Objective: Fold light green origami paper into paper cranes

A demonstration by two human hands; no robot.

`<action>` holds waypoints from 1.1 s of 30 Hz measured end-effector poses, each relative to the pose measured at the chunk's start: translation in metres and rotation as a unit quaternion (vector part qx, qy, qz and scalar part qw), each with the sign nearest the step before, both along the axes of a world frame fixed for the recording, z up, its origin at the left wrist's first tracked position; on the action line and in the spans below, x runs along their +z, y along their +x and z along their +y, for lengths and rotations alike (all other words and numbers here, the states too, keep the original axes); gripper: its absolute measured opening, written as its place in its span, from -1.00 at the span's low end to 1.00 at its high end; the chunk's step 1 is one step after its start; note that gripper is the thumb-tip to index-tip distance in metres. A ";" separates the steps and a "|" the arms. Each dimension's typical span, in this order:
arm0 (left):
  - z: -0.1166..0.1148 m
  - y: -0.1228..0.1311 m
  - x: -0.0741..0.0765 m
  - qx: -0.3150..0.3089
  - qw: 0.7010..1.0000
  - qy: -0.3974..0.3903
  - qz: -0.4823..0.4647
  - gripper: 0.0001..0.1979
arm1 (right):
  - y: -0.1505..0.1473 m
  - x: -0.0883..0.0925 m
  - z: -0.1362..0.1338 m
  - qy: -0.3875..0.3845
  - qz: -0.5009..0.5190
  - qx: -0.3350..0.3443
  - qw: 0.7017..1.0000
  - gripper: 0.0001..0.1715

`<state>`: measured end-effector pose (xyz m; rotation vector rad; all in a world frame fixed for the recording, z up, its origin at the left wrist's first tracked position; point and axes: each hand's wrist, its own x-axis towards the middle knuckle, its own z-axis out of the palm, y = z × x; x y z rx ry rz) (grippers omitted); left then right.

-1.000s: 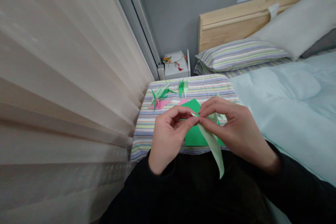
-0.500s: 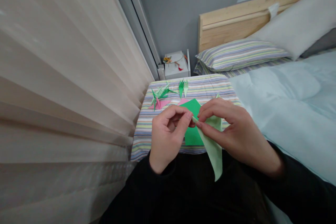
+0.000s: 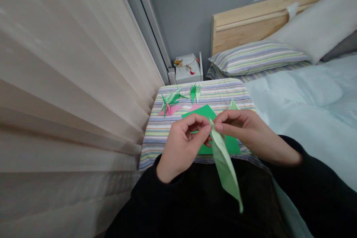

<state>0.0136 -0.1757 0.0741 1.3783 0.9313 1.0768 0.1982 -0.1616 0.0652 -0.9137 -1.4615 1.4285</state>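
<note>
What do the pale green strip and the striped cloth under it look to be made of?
The pale green strip looks like thin, matte origami paper: it shows sharp creases and no sheen. The striped cloth looks like a soft woven fabric with a matte finish and fine multicoloured stripes, though its exact fibre can't be told from this view.

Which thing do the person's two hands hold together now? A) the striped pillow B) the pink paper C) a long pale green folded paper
C. The left hand and right hand pinch the top of the long pale green folded paper, which hangs down below them.
</note>
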 end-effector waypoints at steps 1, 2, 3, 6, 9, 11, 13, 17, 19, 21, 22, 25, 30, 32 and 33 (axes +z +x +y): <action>0.000 0.000 0.000 -0.001 1.000 -0.002 0.002 -0.83 | 0.001 -0.001 0.000 -0.006 0.001 0.001 1.000 -0.64; 0.001 0.000 -0.001 -0.001 1.000 -0.003 0.004 -0.84 | 0.001 -0.001 0.001 -0.010 0.000 0.001 1.000 -0.64; 0.001 0.000 -0.001 0.000 1.000 -0.003 0.006 -0.85 | 0.002 -0.002 0.001 -0.014 -0.002 0.000 1.000 -0.64; 0.002 0.000 -0.001 0.009 1.000 -0.001 0.006 -0.89 | 0.003 -0.002 0.002 -0.025 -0.010 -0.004 1.000 -0.66; 0.004 0.000 -0.002 0.019 1.000 0.003 0.004 -0.92 | 0.004 -0.002 0.002 -0.037 -0.012 -0.008 0.999 -0.68; 0.004 0.001 -0.003 0.028 1.000 0.008 0.012 -0.92 | 0.004 -0.002 0.002 -0.042 -0.016 -0.010 0.999 -0.71; 0.004 0.001 -0.003 0.037 0.999 0.012 0.021 -0.93 | 0.003 -0.002 0.001 -0.041 -0.024 -0.010 0.999 -0.72; 0.003 0.002 -0.005 0.046 0.999 0.013 0.015 -0.94 | 0.004 -0.002 0.002 -0.043 -0.030 -0.015 0.998 -0.74; 0.003 0.002 -0.004 0.041 0.999 0.004 0.003 -0.93 | 0.004 -0.002 0.002 -0.035 -0.031 -0.021 0.999 -0.76; 0.002 0.002 -0.003 0.030 0.999 -0.011 -0.010 -0.91 | 0.003 -0.002 0.003 -0.028 -0.025 -0.024 0.999 -0.76; 0.001 0.002 -0.003 0.023 0.999 -0.020 -0.015 -0.90 | 0.003 -0.002 0.003 -0.031 -0.016 -0.022 0.999 -0.77; 0.000 0.001 0.000 0.008 0.998 -0.048 -0.028 -0.86 | 0.003 -0.005 0.003 -0.051 0.023 -0.002 0.998 -0.79; 0.001 0.002 0.000 -0.007 0.996 -0.074 -0.057 -0.85 | 0.006 -0.012 0.003 -0.059 0.059 0.022 0.996 -0.87; 0.002 0.002 -0.001 -0.015 0.995 -0.078 -0.065 -0.85 | 0.009 -0.015 0.003 -0.069 0.065 0.035 0.995 -0.88; 0.002 0.002 -0.002 -0.018 0.994 -0.079 -0.068 -0.86 | 0.010 -0.017 0.003 -0.076 0.065 0.042 0.994 -0.88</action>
